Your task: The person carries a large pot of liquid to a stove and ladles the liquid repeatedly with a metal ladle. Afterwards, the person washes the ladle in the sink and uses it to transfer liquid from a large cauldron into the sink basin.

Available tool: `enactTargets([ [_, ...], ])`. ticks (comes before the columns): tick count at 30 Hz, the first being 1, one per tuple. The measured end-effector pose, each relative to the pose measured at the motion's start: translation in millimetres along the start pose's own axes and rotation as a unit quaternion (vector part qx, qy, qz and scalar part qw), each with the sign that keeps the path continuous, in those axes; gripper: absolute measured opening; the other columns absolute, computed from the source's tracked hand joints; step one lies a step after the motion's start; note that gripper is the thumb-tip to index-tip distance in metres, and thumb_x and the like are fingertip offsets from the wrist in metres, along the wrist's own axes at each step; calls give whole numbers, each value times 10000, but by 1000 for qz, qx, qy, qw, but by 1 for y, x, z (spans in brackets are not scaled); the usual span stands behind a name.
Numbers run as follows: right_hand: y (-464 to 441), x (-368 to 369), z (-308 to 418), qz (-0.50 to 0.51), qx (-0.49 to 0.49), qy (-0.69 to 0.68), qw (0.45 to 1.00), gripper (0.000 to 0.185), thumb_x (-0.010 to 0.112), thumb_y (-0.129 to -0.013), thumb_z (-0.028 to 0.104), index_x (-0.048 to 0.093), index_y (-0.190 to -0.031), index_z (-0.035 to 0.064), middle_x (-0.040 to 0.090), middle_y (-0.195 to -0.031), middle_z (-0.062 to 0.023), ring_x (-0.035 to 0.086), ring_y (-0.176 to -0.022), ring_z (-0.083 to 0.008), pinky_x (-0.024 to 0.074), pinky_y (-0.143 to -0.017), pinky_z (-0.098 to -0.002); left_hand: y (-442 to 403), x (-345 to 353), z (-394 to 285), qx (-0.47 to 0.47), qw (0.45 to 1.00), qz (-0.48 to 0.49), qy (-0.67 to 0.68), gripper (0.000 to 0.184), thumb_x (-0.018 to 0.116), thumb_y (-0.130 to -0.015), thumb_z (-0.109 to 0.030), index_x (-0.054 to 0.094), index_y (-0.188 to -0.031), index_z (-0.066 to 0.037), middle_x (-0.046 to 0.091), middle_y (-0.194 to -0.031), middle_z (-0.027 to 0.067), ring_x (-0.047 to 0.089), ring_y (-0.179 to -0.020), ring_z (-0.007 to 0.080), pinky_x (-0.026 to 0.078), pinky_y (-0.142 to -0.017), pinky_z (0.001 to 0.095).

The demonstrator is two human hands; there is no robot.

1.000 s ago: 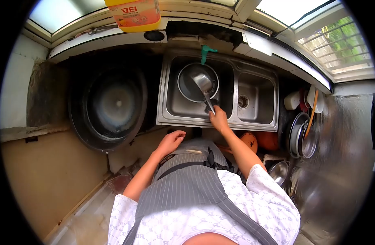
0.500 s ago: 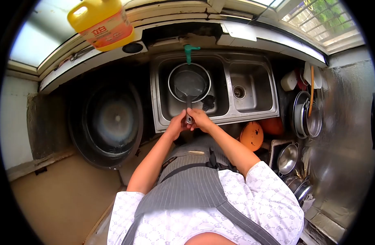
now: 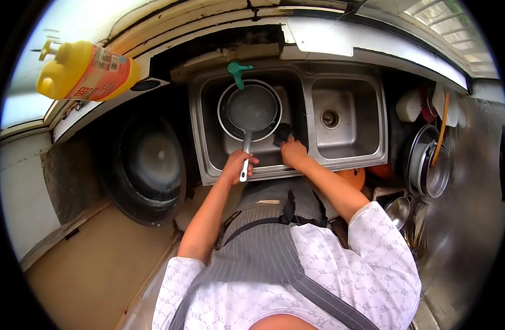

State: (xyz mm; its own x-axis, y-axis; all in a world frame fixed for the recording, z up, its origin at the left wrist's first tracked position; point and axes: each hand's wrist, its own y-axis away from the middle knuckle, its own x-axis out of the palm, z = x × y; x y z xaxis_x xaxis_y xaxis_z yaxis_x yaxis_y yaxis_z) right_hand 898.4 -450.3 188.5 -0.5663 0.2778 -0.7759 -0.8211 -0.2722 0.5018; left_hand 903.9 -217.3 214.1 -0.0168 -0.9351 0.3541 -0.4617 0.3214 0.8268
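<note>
My left hand [image 3: 239, 165] grips the grey handle of a skimmer [image 3: 253, 109], whose round, flat-looking grey head lies over a light-rimmed round basin [image 3: 222, 122]. That basin sits in the left bowl of the steel double sink [image 3: 345, 165], beneath the green tap [image 3: 237, 72]. Just right of the basin, the fingers of my right hand [image 3: 294, 153] are closed on a dark scouring pad [image 3: 283, 132]. Its exact make is too dark to tell.
A big black tub [image 3: 178, 181] stands left of the sink. On the ledge is a yellow detergent jug [image 3: 87, 71]. Nested metal pots [image 3: 423, 165], an orange round thing [image 3: 352, 177] and a steel pan [image 3: 398, 210] crowd the right side.
Both hands were together at the skimmer's handle. My right hand has left it and moved right to the scouring pad. My left hand keeps the handle, and the view has shifted.
</note>
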Motion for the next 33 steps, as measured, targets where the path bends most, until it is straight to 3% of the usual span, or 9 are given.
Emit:
enactTargets([
  [3,-40,24,-14,87,40,61,994,383,471,-880,136,518,-1251,55,339,-1363,-278,513,-1035,-495,513,-799,-485,1,-6,-6,15,992,-64,-109,175,528,-893,-176,451,-938,-25,583,-724,91,505,-486,121,452,-397,276],
  [9,-94,96,-41,86,10,231,969,310,480,-883,146,623,-1155,116,403,-1331,-259,545,-1014,-480,519,-814,-446,-4,-12,-5,46,930,-180,-318,213,534,-919,-242,464,-938,-42,570,-700,82,533,-519,136,437,-412,303],
  [11,-108,113,-60,89,-38,213,972,292,506,-854,122,647,-1110,113,490,-1243,-231,566,-1003,-437,519,-826,-415,-16,-28,14,160,809,-253,-506,271,548,-908,-267,461,-937,-13,592,-736,148,592,-552,214,451,-438,362],
  [15,-84,56,-44,120,-32,-45,991,242,562,-767,66,671,-983,77,647,-947,-182,611,-932,-349,510,-816,-372,7,1,-4,111,796,-269,-531,332,535,-891,-282,451,-992,22,605,-935,319,557,-915,502,453,-801,534],
  [22,-69,-82,14,-83,-152,-184,968,206,531,-757,40,626,-939,51,628,-901,-202,607,-873,-379,480,-755,-455,15,-13,-18,75,845,-203,-489,428,502,-931,-376,516,-914,52,628,-808,272,633,-680,416,501,-625,477],
  [24,-88,-81,29,-111,-167,-175,964,227,525,-761,30,630,-960,60,631,-891,-190,612,-861,-369,486,-759,-456,17,-18,-24,64,862,-186,-468,387,506,-942,-377,488,-871,4,525,-587,79,530,-444,188,437,-383,346],
  [27,-123,-51,36,-119,-256,32,959,206,516,-779,27,658,-922,68,646,-910,-164,632,-880,-326,499,-759,-452,19,-25,-37,36,886,-145,-439,424,488,-942,-393,515,-913,30,556,-636,109,557,-459,209,447,-392,353],
  [30,-150,-15,35,-88,-286,183,937,177,545,-791,86,689,-892,81,663,-960,-156,648,-895,-293,511,-762,-443,18,-33,-37,36,898,-129,-419,388,473,-954,-384,482,-872,-6,483,-585,44,461,-413,134,384,-348,308],
  [33,-165,-8,39,131,-192,198,952,184,557,-780,118,704,-882,73,666,-983,-178,653,-888,-300,508,-772,-428,13,-35,-35,9,928,-112,-356,392,461,-955,-394,482,-862,-14,471,-586,36,431,-397,126,363,-335,292],
])
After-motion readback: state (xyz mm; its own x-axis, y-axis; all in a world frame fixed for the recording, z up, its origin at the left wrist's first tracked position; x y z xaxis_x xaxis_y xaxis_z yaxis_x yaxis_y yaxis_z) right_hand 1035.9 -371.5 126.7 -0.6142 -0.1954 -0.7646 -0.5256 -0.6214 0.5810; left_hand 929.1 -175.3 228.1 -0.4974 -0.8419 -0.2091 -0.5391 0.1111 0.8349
